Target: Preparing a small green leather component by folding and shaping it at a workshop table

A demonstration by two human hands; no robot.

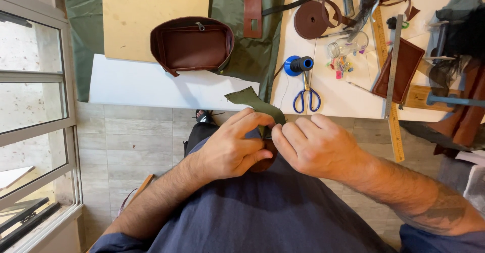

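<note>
Window frame (35, 106) along left edge, tiled floor (131, 137) lower left. Wooden board (151, 15) upper left on green fabric (247, 46), brown leather pouch (192, 43) with zipper lying against board's lower edge. White tabletop (151, 84) below pouch. Small brown leather rectangle (252, 13) top centre on green fabric.

Left hand (232, 149) at centre frame, fingers curled, pinching olive-green fabric piece (255, 101) from left side; thumb pressed near a brown leather piece (265, 162) partly hidden under both hands. Green piece sticking up and left from pinch, overlapping table edge. Right hand (313, 147) just right of centre, touching left hand, fingertips closed on same green piece from right. Both hands above lap in blue garment (262, 212).

Right of centre on table: blue-based thread spool (298, 63), blue-handled scissors (306, 96) just below. Brown strap roll (313, 18) upper centre-right, clear glass jar (346, 46) on its side nearby. Metal ruler (391, 71) running diagonally, wooden ruler (389, 91) beside, brown leather panel (401, 68) partly beneath. Dark clutter at far right edge, too unclear to name.
</note>
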